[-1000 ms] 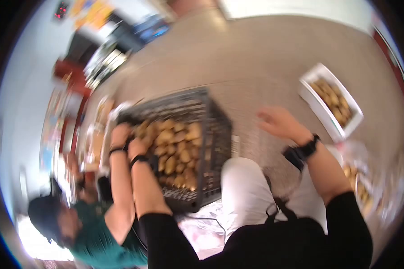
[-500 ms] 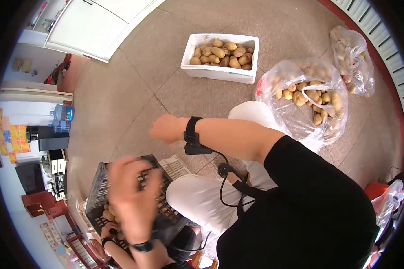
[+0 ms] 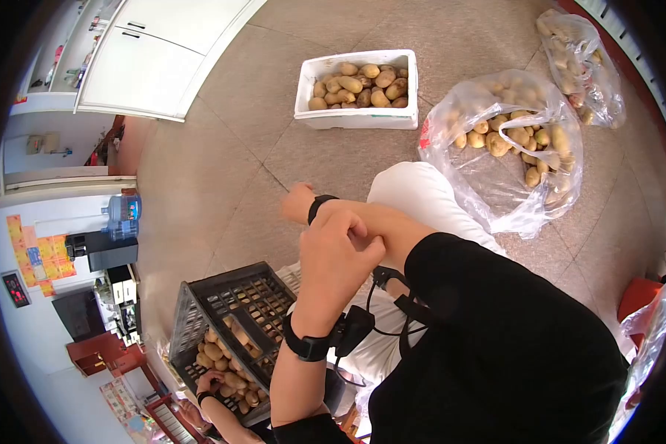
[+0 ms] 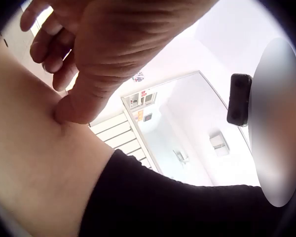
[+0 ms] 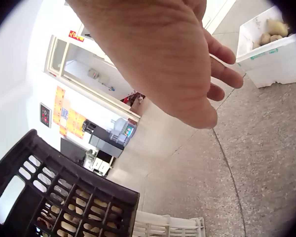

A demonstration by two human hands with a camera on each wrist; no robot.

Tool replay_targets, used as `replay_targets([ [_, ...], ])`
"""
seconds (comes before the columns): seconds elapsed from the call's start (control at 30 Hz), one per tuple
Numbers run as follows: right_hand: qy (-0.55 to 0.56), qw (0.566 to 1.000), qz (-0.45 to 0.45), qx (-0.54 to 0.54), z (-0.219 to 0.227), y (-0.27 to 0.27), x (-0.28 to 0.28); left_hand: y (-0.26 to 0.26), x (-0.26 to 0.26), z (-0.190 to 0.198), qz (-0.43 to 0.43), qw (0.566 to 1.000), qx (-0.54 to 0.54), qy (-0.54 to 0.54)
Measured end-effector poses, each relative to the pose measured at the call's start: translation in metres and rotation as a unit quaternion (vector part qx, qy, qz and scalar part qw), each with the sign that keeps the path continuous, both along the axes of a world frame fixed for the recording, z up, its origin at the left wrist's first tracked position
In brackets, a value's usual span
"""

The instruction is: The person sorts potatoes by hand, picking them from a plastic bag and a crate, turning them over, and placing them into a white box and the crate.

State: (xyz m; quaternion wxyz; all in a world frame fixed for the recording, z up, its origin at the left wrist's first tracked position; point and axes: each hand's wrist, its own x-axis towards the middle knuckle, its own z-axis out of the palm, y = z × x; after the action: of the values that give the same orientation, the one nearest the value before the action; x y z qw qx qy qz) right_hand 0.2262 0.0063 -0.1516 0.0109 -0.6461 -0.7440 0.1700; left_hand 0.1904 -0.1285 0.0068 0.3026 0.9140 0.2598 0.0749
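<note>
My left hand (image 3: 333, 259) is over my right forearm (image 3: 381, 222). In the left wrist view its thumb (image 4: 81, 106) touches the skin of that forearm, and its fingers are loosely bent near the arm's edge. My right hand (image 3: 297, 203) is held out above the floor, partly hidden by the left. The right wrist view shows its fingers (image 5: 224, 74) relaxed, holding nothing. A black plastic crate (image 3: 233, 296) of potatoes (image 3: 229, 381) stands tilted by my left knee. Another person's hand (image 3: 209, 381) is among those potatoes.
A white foam box (image 3: 355, 118) filled with potatoes stands on the tiled floor ahead. To the right lie an open clear plastic bag (image 3: 507, 214) of potatoes and another bag (image 3: 588, 66) behind it. A pale slatted crate (image 5: 170, 224) sits beside the black one.
My view has swung right, away from the black crate. My left hand has left the potatoes and come across to my right forearm. The right arm is still held out.
</note>
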Motion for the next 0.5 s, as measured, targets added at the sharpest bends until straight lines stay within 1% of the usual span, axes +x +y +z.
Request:
replay_targets([
  [0.03, -0.006, 1.0, 0.003, -0.007, 0.0, 0.0, -0.002, 0.001, -0.001, 0.0, 0.001, 1.0, 0.003, 0.001],
  [0.1, -0.019, 0.999, 0.01, -0.024, -0.004, 0.0, -0.005, 0.004, -0.005, -0.004, 0.006, 0.996, 0.085, 0.029],
  [0.13, -0.027, 0.999, 0.014, -0.032, -0.005, -0.001, -0.006, 0.011, -0.009, -0.011, 0.008, 0.996, 0.087, 0.029],
  [0.17, -0.034, 0.998, 0.018, -0.04, -0.006, -0.001, -0.008, 0.021, -0.015, -0.02, 0.03, 0.994, 0.102, 0.04],
  [0.2, -0.043, 0.998, 0.022, -0.048, -0.008, -0.001, -0.008, 0.025, -0.016, -0.02, 0.052, 0.99, 0.118, 0.05],
  [0.23, -0.052, 0.997, 0.023, -0.056, -0.01, 0.0, -0.005, 0.021, -0.018, -0.017, 0.051, 0.99, 0.12, 0.047],
  [0.27, -0.059, 0.996, 0.021, -0.066, -0.013, 0.001, -0.002, 0.006, -0.017, -0.004, 0.036, 0.999, -0.011, 0.021],
  [0.3, -0.063, 0.995, 0.023, -0.079, -0.017, -0.003, -0.004, -0.008, -0.016, 0.006, 0.023, 0.989, -0.145, -0.003],
  [0.33, -0.068, 0.993, 0.027, -0.091, -0.021, -0.006, -0.007, -0.022, -0.011, 0.012, 0.025, 0.989, -0.148, -0.001],
  [0.4, -0.079, 0.991, 0.038, -0.101, -0.019, -0.01, -0.01, -0.042, -0.001, 0.017, -0.052, 0.994, -0.092, -0.009],
  [0.43, -0.085, 0.991, 0.049, -0.093, -0.016, -0.013, -0.009, -0.036, -0.001, 0.013, -0.049, 0.995, -0.092, -0.012],
  [0.47, -0.088, 0.991, 0.056, -0.084, -0.013, -0.015, -0.007, -0.022, -0.002, 0.003, -0.02, 0.998, -0.054, -0.019],
  [0.5, -0.088, 0.991, 0.055, -0.085, -0.028, -0.008, -0.013, -0.009, -0.006, -0.008, 0.006, 1.0, -0.018, -0.023],
])
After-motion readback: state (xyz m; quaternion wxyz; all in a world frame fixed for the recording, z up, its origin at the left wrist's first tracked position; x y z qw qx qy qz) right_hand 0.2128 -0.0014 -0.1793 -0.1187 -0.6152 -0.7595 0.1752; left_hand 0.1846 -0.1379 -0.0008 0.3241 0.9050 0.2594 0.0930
